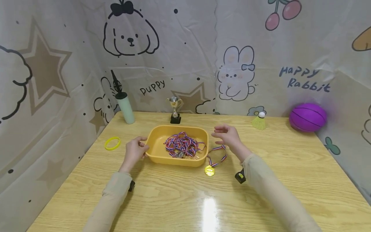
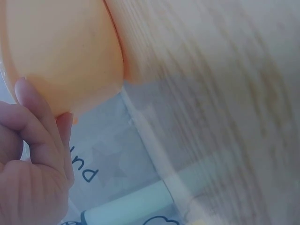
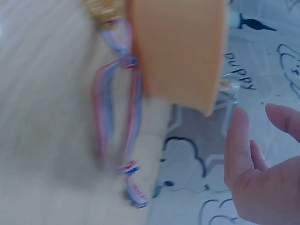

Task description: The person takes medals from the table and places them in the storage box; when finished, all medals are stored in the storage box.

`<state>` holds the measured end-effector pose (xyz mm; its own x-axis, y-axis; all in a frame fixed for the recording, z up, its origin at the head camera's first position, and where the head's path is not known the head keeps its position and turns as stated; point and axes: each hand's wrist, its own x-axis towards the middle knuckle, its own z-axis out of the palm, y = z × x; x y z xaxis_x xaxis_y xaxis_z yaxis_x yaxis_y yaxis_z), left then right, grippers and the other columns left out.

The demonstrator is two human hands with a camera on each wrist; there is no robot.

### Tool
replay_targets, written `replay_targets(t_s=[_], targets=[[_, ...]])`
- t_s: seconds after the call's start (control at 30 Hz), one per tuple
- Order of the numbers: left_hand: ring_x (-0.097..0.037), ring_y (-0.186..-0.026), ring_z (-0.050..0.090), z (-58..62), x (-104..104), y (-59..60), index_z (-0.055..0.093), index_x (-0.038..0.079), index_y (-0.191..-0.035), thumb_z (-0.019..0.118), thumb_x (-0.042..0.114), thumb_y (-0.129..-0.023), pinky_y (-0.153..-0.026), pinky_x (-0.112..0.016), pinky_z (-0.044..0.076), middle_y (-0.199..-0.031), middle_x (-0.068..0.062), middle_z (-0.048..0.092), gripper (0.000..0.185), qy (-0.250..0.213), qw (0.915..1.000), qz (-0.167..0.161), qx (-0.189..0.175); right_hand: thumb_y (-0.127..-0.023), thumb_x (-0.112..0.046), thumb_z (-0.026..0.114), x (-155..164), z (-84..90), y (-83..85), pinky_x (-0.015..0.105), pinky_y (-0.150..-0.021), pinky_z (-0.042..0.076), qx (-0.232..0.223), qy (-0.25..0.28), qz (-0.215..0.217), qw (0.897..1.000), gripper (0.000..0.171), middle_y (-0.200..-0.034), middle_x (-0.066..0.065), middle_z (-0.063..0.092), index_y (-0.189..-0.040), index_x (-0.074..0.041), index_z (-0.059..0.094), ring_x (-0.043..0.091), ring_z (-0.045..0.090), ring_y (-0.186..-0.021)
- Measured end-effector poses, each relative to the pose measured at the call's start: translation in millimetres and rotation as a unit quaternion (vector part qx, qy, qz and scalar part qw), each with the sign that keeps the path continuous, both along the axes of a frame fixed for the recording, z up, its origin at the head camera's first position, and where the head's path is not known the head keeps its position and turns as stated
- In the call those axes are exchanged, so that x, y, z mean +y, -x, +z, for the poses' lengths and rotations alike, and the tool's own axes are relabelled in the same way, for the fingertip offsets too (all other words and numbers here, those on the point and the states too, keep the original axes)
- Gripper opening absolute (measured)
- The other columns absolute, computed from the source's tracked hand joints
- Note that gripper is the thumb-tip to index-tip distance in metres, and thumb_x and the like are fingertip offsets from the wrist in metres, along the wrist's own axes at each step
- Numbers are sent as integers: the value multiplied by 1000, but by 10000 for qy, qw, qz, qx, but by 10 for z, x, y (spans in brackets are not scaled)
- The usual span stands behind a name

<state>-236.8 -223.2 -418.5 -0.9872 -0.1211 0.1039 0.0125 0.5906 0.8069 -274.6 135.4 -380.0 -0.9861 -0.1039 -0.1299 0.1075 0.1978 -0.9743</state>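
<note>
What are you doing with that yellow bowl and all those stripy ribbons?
A person sits at a wooden table. Their left hand holds the end of a yellow tub full of medals on striped ribbons. Their right hand hovers open beside the tub, touching nothing. One gold medal lies on the table, its ribbon trailing over the tub's edge.

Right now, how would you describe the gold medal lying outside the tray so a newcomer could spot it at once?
Start at the yellow tray in the middle of the wooden table, with the left hand on its left end. Just off the tray's near right corner lies the gold medal, its striped ribbon trailing over the rim. It alone rests on bare wood; the other medals are heaped inside.
</note>
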Motion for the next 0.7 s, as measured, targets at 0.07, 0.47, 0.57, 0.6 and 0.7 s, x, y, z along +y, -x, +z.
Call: replay_targets(t_s=[0.07, 0.47, 0.57, 0.6, 0.7], targets=[[-29, -55, 66, 0, -6, 0, 57, -7, -124, 57, -3, -84, -44, -24, 51, -88, -20, 62, 40, 3, 10000, 16, 15, -91, -8, 62, 53, -56, -18, 36, -85, 56, -159, -59, 3, 9999, 47, -130, 22, 51, -133, 6, 47, 15, 62, -97], [-27, -55, 67, -30, 5, 37, 56, -7, -125, 58, -2, -86, -44, -23, 51, -90, -21, 63, 40, -71, 10000, -15, -20, -94, -15, 57, 378, -376, -159, 37, -87, 55, -838, -284, -138, 9960, 51, -135, 26, 51, -137, 7, 40, 33, 57, -120], [-29, -56, 67, -32, -1, 28, 56, -7, -125, 58, -2, -86, -44, -22, 51, -91, -22, 63, 39, -50, 10000, -22, -11, -94, -15, 58, 420, -409, -172, 33, -80, 58, -910, -376, -179, 9950, 51, -133, 26, 52, -137, 6, 41, 31, 59, -115], [-29, -57, 68, -27, -3, 26, 56, -7, -125, 58, -2, -86, -44, -22, 51, -91, -22, 63, 39, -52, 10000, -25, -19, -93, -15, 58, 425, -414, -172, 32, -78, 58, -940, -397, -199, 9946, 51, -132, 25, 53, -137, 6, 42, 30, 59, -114], [-28, -56, 67, -19, -4, 27, 57, -6, -125, 58, -2, -86, -44, -22, 50, -91, -21, 63, 39, -37, 10000, -8, -26, -92, -14, 60, 420, -444, -185, 31, -72, 58, -1000, -467, -180, 9937, 52, -127, 22, 55, -136, 6, 42, 28, 60, -110]])
